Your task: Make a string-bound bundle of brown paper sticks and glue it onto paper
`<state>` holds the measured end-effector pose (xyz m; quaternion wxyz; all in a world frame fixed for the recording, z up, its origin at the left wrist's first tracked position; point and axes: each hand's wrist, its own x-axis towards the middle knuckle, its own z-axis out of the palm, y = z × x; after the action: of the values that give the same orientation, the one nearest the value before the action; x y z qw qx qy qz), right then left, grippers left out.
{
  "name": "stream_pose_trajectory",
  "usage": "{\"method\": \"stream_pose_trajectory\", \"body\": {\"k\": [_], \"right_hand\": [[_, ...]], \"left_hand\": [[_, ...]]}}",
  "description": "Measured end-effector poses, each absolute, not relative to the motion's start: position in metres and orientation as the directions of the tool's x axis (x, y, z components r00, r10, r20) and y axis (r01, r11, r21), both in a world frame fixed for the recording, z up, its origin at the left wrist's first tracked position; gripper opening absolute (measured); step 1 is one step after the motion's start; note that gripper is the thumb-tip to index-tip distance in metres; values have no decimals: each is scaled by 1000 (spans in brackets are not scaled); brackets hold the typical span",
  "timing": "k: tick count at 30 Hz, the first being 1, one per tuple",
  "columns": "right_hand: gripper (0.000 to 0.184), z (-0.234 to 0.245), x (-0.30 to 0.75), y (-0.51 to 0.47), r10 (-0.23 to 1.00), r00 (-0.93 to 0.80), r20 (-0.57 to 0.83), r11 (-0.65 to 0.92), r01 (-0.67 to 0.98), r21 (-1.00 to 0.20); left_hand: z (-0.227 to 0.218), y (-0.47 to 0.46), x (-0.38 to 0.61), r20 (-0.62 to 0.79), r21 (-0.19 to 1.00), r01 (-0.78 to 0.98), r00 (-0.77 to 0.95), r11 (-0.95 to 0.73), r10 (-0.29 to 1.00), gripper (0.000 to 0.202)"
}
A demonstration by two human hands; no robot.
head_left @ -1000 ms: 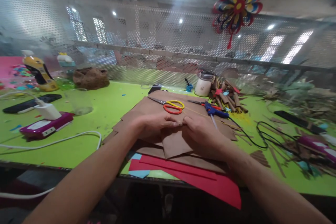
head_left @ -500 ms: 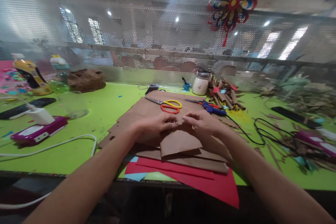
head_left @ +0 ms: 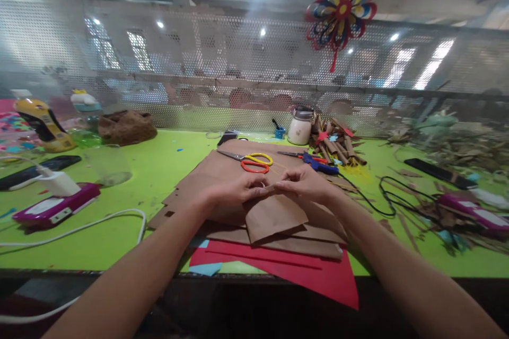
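Observation:
A piece of brown kraft paper (head_left: 274,217) has its far edge pinched between my two hands, and that edge looks rolled or folded over. My left hand (head_left: 240,189) holds it at the left with thumb and fingers. At the right, the fingertips of my right hand (head_left: 304,184) press on the same edge. Beneath lie larger brown paper sheets (head_left: 199,183), and red paper (head_left: 338,278) sticks out below them over the table's front edge. Just beyond my hands rest scissors (head_left: 256,162) with yellow and orange handles. A blue glue gun (head_left: 320,163) lies past my right hand.
On the green table (head_left: 167,153), a purple power strip (head_left: 59,204) and a clear cup (head_left: 109,164) stand left. A white jar (head_left: 300,125) and rolled brown paper tubes (head_left: 338,140) are at the back. Black cable (head_left: 385,196) and paper scraps lie right.
My right hand's fingers have closed further on the paper's edge. The held paper has turned slightly, and the whole view has shifted a little.

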<state>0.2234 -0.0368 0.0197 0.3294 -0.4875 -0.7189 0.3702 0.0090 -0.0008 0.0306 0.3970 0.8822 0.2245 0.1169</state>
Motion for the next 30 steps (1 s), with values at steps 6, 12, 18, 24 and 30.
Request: {"method": "stream_pose_trajectory", "body": {"k": [6,12,18,24,30], "right_hand": [[32,19,221,-38,937,-328,121,240,351,-905],[34,9,218,-33,964,-248,99,139,148,-979],[36,6,221,-28,961,-205,185,224,184,-957],[39,14,229,-29,979,-158,126,157,205,-966],[36,21,231,-31,962,-243,125,156,112,-981]], "left_hand": [[29,0,13,84,681,305,871,-666,484,29],[33,-2,17,145,682,276,857,-678,494,30],[26,-3,20,134,755,273,826,-596,548,29],[25,1,18,102,673,394,788,-625,607,27],[26,3,14,55,691,386,815,-611,577,28]]}}
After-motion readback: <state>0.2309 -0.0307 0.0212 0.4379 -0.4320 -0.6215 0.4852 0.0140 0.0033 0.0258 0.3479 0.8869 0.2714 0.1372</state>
